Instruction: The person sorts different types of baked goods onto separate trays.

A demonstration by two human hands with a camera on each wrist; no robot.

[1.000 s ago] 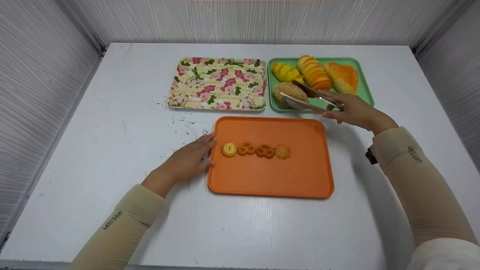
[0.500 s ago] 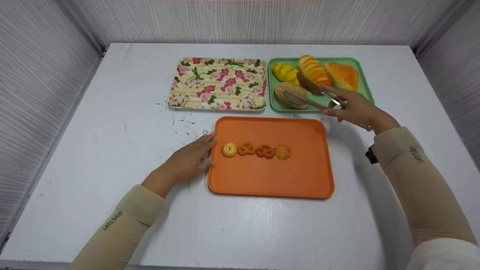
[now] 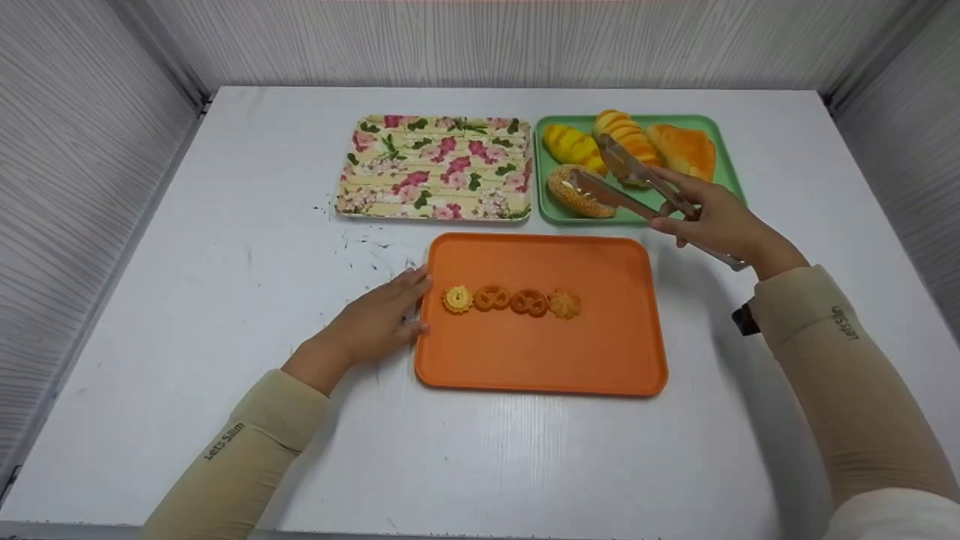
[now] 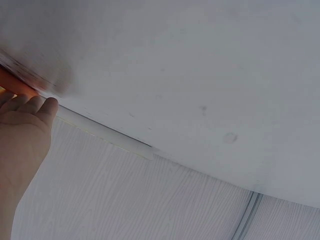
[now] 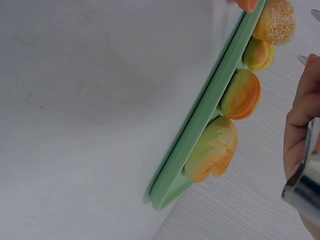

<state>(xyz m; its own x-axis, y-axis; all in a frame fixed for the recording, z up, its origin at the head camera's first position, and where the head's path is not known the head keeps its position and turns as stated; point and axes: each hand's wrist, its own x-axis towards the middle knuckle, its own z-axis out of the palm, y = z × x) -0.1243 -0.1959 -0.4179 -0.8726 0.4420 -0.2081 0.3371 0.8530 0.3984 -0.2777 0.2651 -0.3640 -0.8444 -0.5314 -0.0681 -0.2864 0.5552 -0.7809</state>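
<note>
My right hand (image 3: 720, 225) grips metal tongs (image 3: 626, 201) over the green tray (image 3: 724, 161). The tong arms are spread, one tip overlapping the sesame bun (image 3: 570, 196) and the other the ridged bread roll (image 3: 626, 129). Beside these lie a yellow roll (image 3: 571, 146) and a golden folded bread (image 3: 681, 148). In the right wrist view the tongs' metal end (image 5: 305, 187) shows by the hand. My left hand (image 3: 375, 319) rests with extended fingers and thumb against the left edge of the orange tray (image 3: 540, 356); these fingers (image 4: 35, 105) also show in the left wrist view.
A row of small biscuits lies on the orange tray: a round one (image 3: 457, 299), two pretzel shapes (image 3: 493, 298) and a flower shape (image 3: 565, 304). A floral tray (image 3: 435, 169) stands left of the green one. Panelled walls (image 3: 480, 45) border the white table (image 3: 225, 225).
The tongs have opened wider, one tip rising from beside the sesame bun to over the ridged roll. My right hand has shifted slightly right. The bun has turned a little; my left hand stays put.
</note>
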